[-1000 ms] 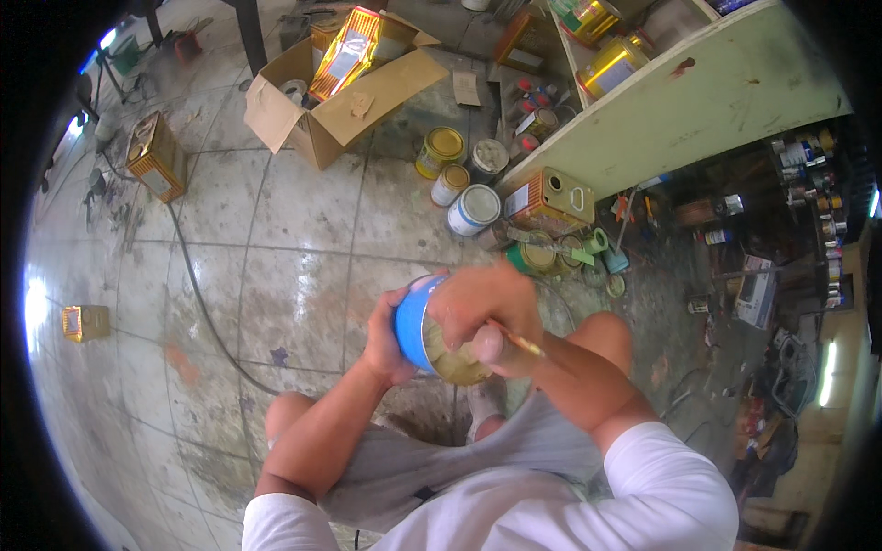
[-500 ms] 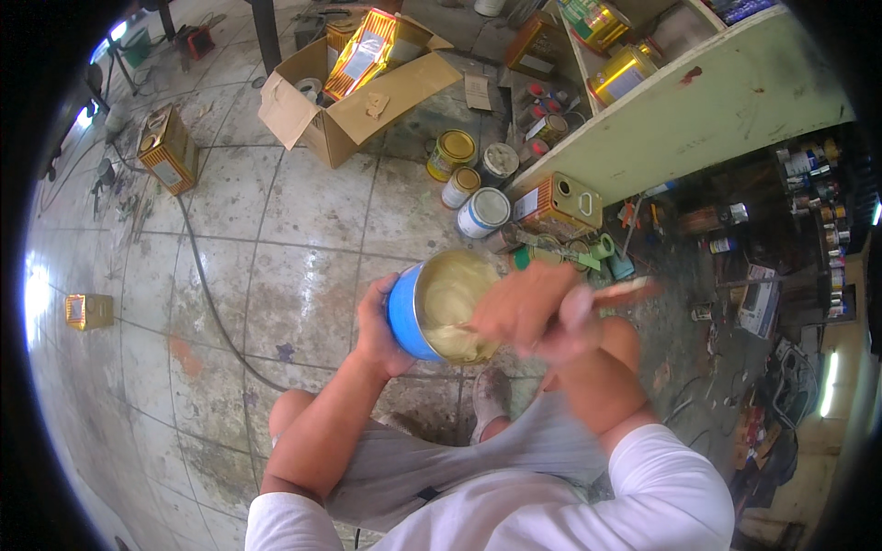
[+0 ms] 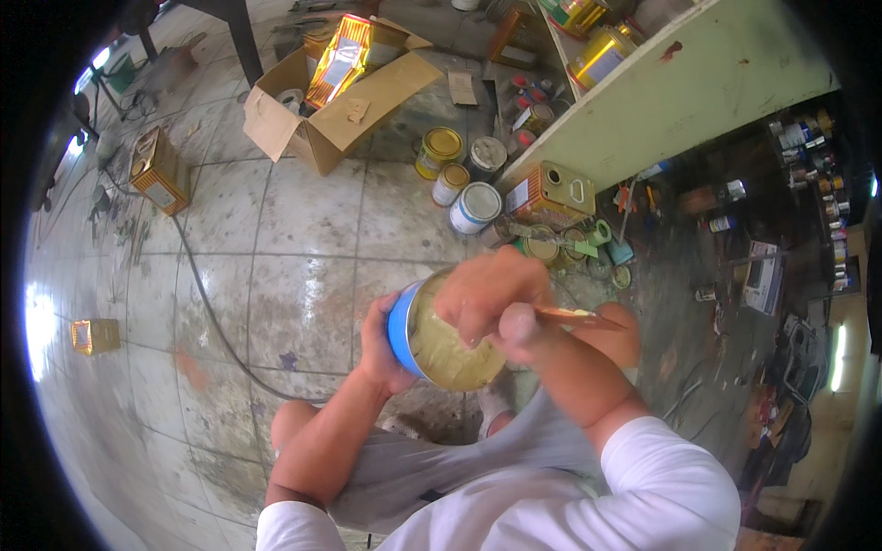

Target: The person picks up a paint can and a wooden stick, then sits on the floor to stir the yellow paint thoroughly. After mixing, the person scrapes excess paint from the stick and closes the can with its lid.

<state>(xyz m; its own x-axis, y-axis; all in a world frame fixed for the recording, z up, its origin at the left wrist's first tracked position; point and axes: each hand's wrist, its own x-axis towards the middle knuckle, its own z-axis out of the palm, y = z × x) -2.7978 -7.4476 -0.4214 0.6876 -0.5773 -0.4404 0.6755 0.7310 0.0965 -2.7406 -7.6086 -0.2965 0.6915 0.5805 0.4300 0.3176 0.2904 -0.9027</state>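
One blue can (image 3: 399,332) is held tilted at the centre of the frame; half a second ago the right hand (image 3: 496,296) was at its right edge, and now it covers more of the mouth. Inside is lumpy, yellowish paste (image 3: 446,356). The left hand (image 3: 379,347) grips the can's side; the right is clenched round one brown stick (image 3: 588,319). Two gold tins (image 3: 161,174) stand at left, four round cans (image 3: 476,208) together at upper centre, one cardboard box (image 3: 322,147) at upper left.
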